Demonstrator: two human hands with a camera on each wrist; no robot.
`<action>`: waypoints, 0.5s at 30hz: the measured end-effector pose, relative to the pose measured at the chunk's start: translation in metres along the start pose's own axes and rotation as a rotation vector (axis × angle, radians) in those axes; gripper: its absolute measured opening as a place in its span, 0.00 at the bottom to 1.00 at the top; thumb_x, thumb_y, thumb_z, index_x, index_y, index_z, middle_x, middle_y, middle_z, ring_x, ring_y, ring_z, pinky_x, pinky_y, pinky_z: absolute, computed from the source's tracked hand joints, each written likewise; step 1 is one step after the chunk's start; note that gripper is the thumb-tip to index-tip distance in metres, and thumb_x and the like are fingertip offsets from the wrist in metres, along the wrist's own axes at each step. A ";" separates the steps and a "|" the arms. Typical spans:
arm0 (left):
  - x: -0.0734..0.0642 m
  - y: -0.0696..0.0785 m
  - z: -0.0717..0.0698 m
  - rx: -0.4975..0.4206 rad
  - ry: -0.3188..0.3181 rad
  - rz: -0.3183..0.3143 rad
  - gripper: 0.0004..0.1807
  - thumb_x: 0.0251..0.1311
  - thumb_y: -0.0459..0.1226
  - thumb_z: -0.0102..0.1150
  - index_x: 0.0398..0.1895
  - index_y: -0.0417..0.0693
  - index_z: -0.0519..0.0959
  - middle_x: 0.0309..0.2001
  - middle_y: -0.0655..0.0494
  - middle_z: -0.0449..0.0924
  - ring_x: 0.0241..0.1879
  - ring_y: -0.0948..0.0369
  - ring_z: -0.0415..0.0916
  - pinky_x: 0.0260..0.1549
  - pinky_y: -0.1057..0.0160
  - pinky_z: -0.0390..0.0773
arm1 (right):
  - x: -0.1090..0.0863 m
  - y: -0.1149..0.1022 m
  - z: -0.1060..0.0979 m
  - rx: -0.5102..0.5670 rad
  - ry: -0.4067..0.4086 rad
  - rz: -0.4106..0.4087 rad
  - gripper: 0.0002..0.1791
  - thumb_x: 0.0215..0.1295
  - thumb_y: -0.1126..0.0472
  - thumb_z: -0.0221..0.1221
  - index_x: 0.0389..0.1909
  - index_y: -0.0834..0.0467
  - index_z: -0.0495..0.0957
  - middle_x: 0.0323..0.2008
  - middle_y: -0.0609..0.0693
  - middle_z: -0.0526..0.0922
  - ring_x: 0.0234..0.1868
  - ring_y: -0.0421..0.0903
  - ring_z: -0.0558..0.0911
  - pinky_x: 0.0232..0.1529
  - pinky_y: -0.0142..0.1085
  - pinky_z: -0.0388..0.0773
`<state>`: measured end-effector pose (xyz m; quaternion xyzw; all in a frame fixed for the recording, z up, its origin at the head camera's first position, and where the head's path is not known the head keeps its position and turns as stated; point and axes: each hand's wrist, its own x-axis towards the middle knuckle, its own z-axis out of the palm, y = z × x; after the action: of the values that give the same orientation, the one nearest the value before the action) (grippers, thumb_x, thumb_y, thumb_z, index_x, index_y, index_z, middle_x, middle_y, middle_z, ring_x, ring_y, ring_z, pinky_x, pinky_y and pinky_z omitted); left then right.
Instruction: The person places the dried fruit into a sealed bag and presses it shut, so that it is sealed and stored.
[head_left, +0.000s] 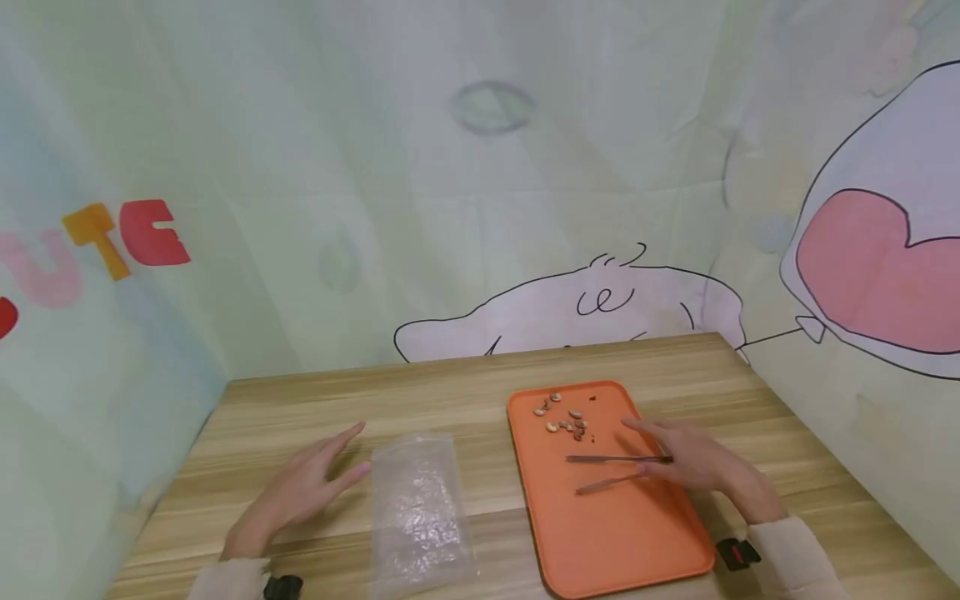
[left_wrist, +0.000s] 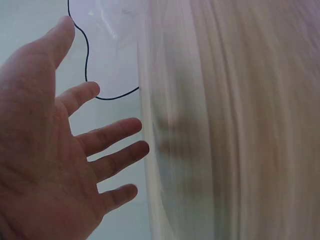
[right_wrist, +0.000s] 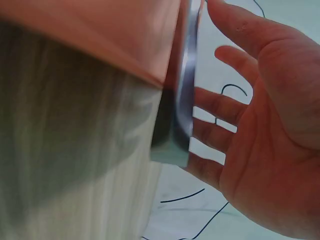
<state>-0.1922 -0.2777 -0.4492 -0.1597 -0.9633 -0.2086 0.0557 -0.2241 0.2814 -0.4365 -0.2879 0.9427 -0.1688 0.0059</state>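
My left hand (head_left: 300, 490) hovers over the table just left of a clear plastic bag (head_left: 422, 512), fingers spread and holding nothing. In the left wrist view the palm and straight, parted fingers show plainly. A pair of metal tongs (head_left: 617, 459) lies on the orange tray (head_left: 611, 537), its two arms spread toward the left. Over the tongs' right end and the tray's right rim is my right hand (head_left: 697, 458), which hides part of them. The right wrist view shows its fingers extended behind the joined end of the tongs, not curled round it.
Several small brown and cream curled pieces (head_left: 577, 427) lie in the far part of the tray, with tiny dark crumbs near them. The wood-grain table (head_left: 315, 400) ends against printed cloth walls (head_left: 337, 208) at the back and both sides.
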 end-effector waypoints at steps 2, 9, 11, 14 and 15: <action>0.004 0.001 0.002 -0.054 -0.017 -0.001 0.36 0.71 0.56 0.53 0.74 0.47 0.64 0.66 0.36 0.71 0.62 0.36 0.70 0.57 0.32 0.67 | -0.001 0.002 0.000 0.039 -0.021 -0.004 0.36 0.65 0.49 0.66 0.71 0.60 0.68 0.62 0.70 0.72 0.60 0.68 0.74 0.54 0.62 0.73; 0.019 0.001 0.007 -0.211 -0.105 0.030 0.33 0.71 0.52 0.55 0.71 0.42 0.67 0.58 0.43 0.78 0.43 0.57 0.79 0.43 0.54 0.79 | -0.002 0.005 0.000 0.080 -0.004 -0.025 0.27 0.62 0.47 0.68 0.57 0.58 0.79 0.57 0.66 0.75 0.55 0.66 0.76 0.51 0.61 0.75; 0.021 0.001 0.009 -0.245 -0.131 0.055 0.32 0.71 0.50 0.57 0.70 0.40 0.68 0.56 0.46 0.78 0.36 0.63 0.75 0.36 0.62 0.77 | -0.002 0.005 0.001 0.089 0.003 -0.037 0.23 0.61 0.47 0.69 0.51 0.56 0.82 0.56 0.65 0.76 0.53 0.64 0.78 0.50 0.59 0.76; 0.023 0.003 0.011 -0.306 -0.166 0.104 0.29 0.71 0.47 0.58 0.68 0.39 0.70 0.51 0.52 0.79 0.32 0.66 0.71 0.31 0.66 0.74 | -0.003 0.008 0.004 0.099 0.016 -0.054 0.16 0.59 0.49 0.71 0.44 0.53 0.84 0.54 0.62 0.77 0.51 0.60 0.79 0.49 0.54 0.78; 0.024 0.003 0.012 -0.320 -0.172 0.120 0.28 0.71 0.47 0.58 0.67 0.39 0.71 0.50 0.53 0.79 0.32 0.66 0.70 0.31 0.66 0.74 | -0.003 0.010 0.005 0.104 0.019 -0.059 0.15 0.59 0.50 0.71 0.42 0.52 0.84 0.53 0.62 0.77 0.50 0.58 0.79 0.48 0.52 0.78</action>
<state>-0.2139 -0.2636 -0.4544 -0.2408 -0.9078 -0.3410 -0.0409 -0.2259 0.2890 -0.4450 -0.3131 0.9238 -0.2201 0.0070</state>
